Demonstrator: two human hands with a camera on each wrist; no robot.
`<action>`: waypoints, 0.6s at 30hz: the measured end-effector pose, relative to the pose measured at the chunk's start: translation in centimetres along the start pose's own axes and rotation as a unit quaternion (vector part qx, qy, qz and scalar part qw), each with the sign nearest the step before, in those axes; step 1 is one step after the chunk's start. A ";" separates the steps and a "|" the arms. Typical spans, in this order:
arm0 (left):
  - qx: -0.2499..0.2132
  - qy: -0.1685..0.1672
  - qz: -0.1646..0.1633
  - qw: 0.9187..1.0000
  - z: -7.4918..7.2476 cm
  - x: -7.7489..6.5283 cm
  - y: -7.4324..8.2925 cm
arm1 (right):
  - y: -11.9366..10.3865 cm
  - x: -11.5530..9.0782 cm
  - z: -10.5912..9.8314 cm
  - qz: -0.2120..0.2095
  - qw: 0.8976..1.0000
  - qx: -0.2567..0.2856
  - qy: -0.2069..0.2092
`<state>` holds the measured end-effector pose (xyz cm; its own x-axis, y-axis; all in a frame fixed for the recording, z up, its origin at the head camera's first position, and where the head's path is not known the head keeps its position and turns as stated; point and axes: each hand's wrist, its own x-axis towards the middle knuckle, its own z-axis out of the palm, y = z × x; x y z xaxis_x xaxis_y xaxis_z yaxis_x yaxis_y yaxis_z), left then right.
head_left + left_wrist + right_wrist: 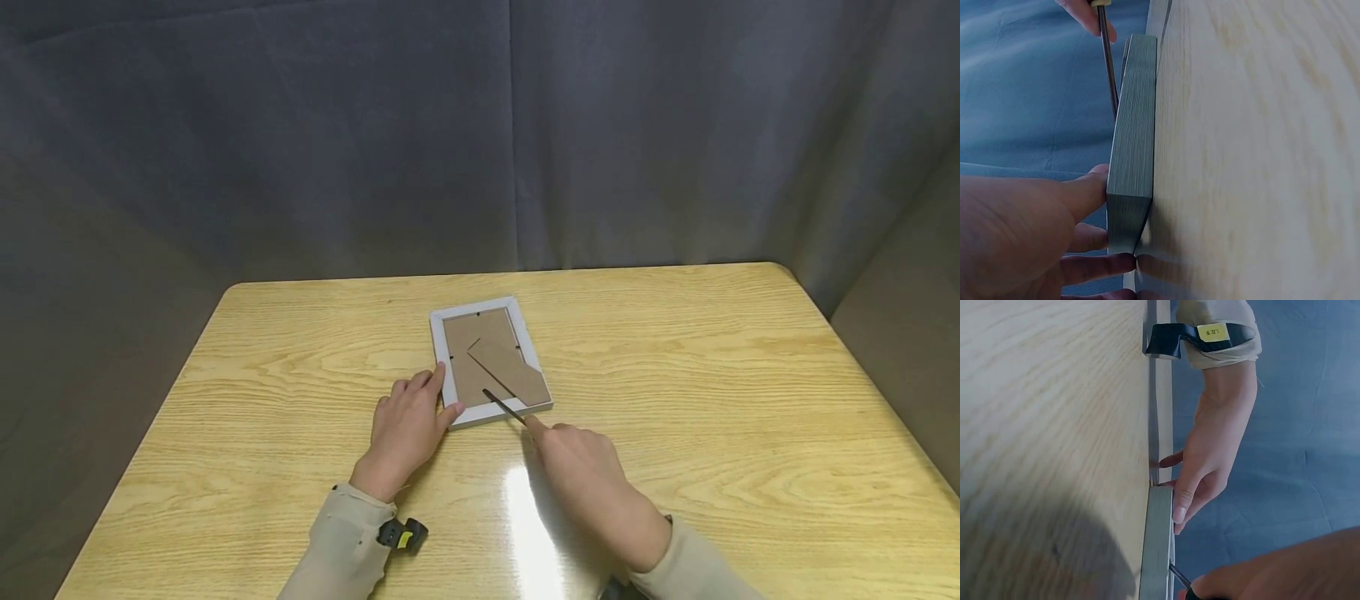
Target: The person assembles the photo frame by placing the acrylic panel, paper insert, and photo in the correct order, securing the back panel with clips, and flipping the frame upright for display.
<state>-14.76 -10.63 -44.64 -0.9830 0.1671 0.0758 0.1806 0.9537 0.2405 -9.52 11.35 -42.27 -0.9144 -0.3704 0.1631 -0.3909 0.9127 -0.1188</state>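
A pale grey picture frame (pixel 533 343) lies face down on the table, its brown backing board (pixel 465 375) and folded stand flap (pixel 517 371) showing. Small dark tabs sit along the inner edges. My left hand (pixel 405 425) holds the near left corner, thumb over the border and fingers along the side; the left wrist view shows the same grip on the frame's edge (pixel 1133 125). In my right hand (pixel 585 471) is a thin dark-shafted screwdriver (pixel 506 407), its handle mostly hidden. Its tip overlaps the backing's near edge, where a tab would be covered.
The frame lies on a light wood-grain table (pixel 712 400). A dark grey curtain (pixel 375 150) hangs behind the table's far edge. A black strap with a yellow label (pixel 405 537) is around the left sleeve.
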 end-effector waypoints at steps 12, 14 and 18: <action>-0.003 -0.005 -0.001 1.000 0.0 -0.1 0.0 | 0.2 0.1 -0.3 0.019 0.999 0.047 0.014; -0.008 -0.004 -0.001 1.000 -0.1 -0.1 0.1 | 0.2 0.1 -0.2 0.014 0.998 0.058 0.022; -0.013 0.004 0.000 1.000 -0.1 -0.2 0.0 | 0.3 0.1 0.2 -0.005 0.997 0.076 0.022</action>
<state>-14.55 -10.67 -44.53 -0.9826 0.1652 0.0846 0.1820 0.9469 0.2650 -9.73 11.53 -42.44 -0.9061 -0.3684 0.2082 -0.4146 0.8710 -0.2634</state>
